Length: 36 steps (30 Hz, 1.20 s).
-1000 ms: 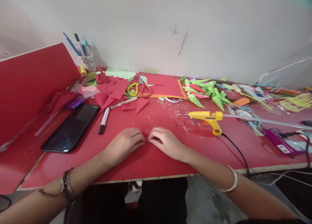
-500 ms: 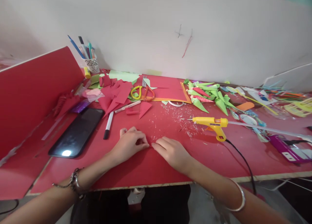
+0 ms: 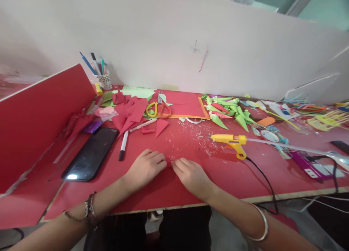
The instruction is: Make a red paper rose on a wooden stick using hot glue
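Near the front edge of the red table, my left hand (image 3: 149, 168) and my right hand (image 3: 191, 176) face each other with fingertips almost touching. Both are closed in a pinch on a small piece of red paper (image 3: 169, 164), which barely stands out from the red tabletop and is mostly hidden by the fingers. Ahead of my left hand lie a red paper cone (image 3: 161, 127) and a white marker with a black cap (image 3: 123, 145). To the right of my right hand, a yellow glue gun (image 3: 230, 140) rests on its side, its nozzle pointing left.
A black phone (image 3: 91, 154) lies at left beside a red upright panel (image 3: 46, 123). Behind are red paper scraps (image 3: 131, 111), scissors with yellow and orange handles (image 3: 165, 110), a pen cup (image 3: 104, 81) and green paper cones (image 3: 240, 116). A purple power strip (image 3: 309, 165) sits at right.
The view has tilted up and shifted slightly. My left fingers have curled further over, and both hands stay pinched together at about the same place on the table.
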Tool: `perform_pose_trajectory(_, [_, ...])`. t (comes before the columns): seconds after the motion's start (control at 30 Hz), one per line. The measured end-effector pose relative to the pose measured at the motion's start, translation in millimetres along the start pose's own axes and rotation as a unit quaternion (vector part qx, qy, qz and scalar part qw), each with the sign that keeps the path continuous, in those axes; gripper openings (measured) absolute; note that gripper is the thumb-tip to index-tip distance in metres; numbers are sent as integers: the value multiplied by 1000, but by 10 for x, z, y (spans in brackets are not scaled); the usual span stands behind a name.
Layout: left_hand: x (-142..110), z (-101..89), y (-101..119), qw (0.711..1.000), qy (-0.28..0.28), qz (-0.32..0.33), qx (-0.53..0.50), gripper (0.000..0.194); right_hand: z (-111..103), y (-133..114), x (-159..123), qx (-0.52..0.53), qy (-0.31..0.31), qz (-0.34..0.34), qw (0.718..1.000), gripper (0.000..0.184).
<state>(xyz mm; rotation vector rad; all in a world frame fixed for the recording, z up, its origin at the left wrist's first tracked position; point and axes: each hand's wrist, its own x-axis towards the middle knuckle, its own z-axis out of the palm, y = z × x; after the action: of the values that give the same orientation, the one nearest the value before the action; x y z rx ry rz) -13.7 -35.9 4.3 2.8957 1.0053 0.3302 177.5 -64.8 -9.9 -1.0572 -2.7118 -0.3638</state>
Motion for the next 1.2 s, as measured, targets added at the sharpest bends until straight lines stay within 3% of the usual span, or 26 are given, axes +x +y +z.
perform_pose_trajectory(0.1, [-3, 12, -4, 996, 9, 61, 70, 16, -11, 24, 13, 9, -14, -3, 1000, 13])
perform_pose_trajectory(0.3, [5, 54, 17, 998, 6, 8, 60, 17, -37, 95, 61, 72, -48, 19, 996, 11])
perform_pose_trajectory(0.6, [57, -8, 138, 990, -63, 34, 122, 16, 51, 56, 39, -23, -7, -53, 998, 21])
perform_pose_trajectory(0.87, [81, -9, 96, 984, -60, 59, 155, 20, 48, 94, 112, -24, -25, -6, 999, 16])
perform_pose_trajectory(1.0, [78, -52, 63, 983, -55, 70, 162, 19, 55, 101, 139, -48, -20, -13, 999, 16])
perform_pose_trajectory(1.2, [86, -134, 31, 996, -48, -2, 69, 18, -19, 156, 181, -66, 8, -53, 996, 20])
